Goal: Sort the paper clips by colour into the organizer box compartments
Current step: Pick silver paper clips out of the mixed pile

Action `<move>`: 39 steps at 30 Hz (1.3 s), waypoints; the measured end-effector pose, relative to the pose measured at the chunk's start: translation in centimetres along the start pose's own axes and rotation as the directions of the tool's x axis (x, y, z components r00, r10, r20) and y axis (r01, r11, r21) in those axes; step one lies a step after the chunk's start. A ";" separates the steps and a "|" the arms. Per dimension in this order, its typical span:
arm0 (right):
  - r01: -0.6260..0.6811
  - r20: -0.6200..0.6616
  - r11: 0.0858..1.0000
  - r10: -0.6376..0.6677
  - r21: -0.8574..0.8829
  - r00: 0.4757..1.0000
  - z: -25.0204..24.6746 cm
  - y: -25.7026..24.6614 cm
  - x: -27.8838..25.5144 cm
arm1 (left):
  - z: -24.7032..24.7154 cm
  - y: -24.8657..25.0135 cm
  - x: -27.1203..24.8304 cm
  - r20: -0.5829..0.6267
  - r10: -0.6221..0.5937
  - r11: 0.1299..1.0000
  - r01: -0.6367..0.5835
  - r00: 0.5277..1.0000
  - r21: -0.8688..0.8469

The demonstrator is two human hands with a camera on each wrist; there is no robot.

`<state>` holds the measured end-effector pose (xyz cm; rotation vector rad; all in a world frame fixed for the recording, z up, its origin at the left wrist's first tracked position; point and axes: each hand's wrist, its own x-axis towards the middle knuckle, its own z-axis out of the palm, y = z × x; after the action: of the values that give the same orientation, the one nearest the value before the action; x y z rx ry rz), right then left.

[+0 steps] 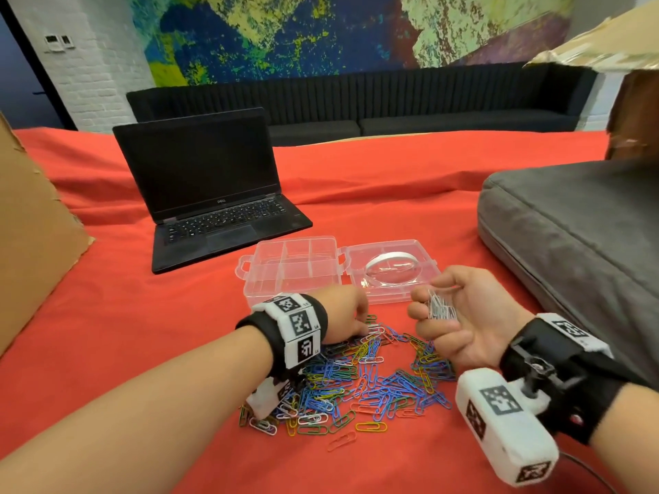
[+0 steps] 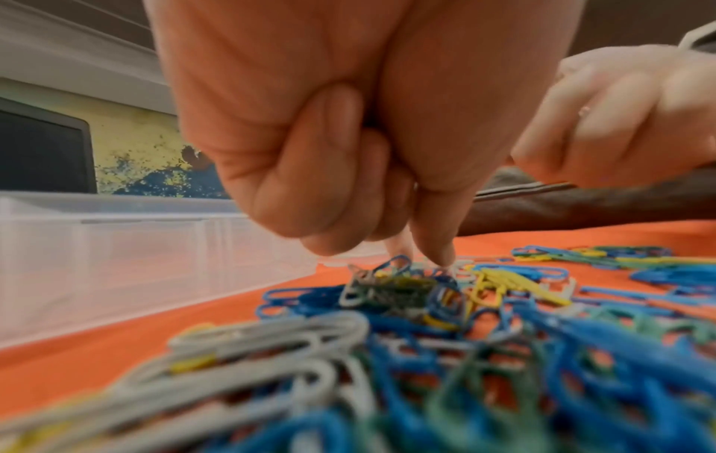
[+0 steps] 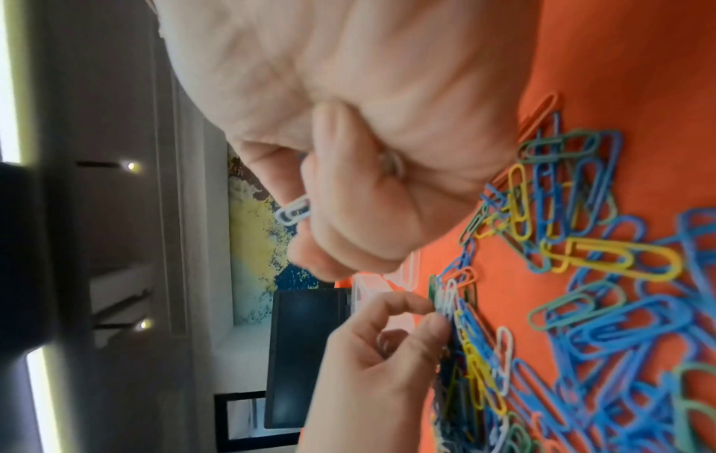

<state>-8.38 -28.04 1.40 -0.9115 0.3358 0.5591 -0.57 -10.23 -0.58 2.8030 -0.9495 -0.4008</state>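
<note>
- Loose heap of coloured wire paper clips (image 1: 360,379) (blue, green, yellow, white, red-orange) spread on the red cloth-covered table (image 1: 142,315), nearest the person.
- Left hand (image 1: 344,313) lowered onto the far edge of the heap, palm down. In the left wrist view its fingers (image 2: 441,245) are curled in, with the fingertips touching down among the clips; thumb and forefinger stand close together over a white clip. Whether a clip is actually pinched I cannot tell.
- Right hand (image 1: 460,315) raised clear above the heap's right side, palm turned up, fingers curled around a bundle of white paper clips (image 1: 442,308). In the right wrist view one white clip pokes out between the curled fingers.
- Clear plastic organizer box (image 1: 296,272) lies open just beyond the heap, its divided tray on the left, its lid (image 1: 390,269) folded flat to the right. No clips visible in its compartments.
- A round clear disc with a white rim (image 1: 392,270) sits on the lid.
- Open black laptop (image 1: 210,187), screen dark, stands farther back on the left.
- Grey cushion (image 1: 577,237) at the right; brown cardboard (image 1: 32,237) at the left edge.
</note>
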 end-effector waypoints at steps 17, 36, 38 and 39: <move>-0.202 -0.063 -0.275 -0.442 -0.940 0.895 1.1 1.0 4.5 | -0.9 -2.5 -2.5 0.009 -0.186 0.815 0.159 0.983 -0.558; -0.034 -0.116 0.241 -0.335 -0.970 0.935 1.8 0.4 3.5 | -0.4 -5.2 -5.8 0.129 -0.094 0.226 0.147 0.987 -0.963; 0.035 -0.119 0.752 -0.150 -0.658 0.982 1.6 -0.1 2.9 | -0.6 -5.5 -6.3 0.153 -0.020 0.052 0.154 0.988 -0.987; 0.031 -0.047 0.900 -0.058 -0.434 0.997 1.5 -0.3 2.6 | -0.6 -5.6 -6.5 0.150 0.016 -0.027 0.150 0.989 -0.988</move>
<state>-6.00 -26.16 1.16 -1.3669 0.2451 0.5759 -2.17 -1.82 0.06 1.3432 -0.1875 -0.8422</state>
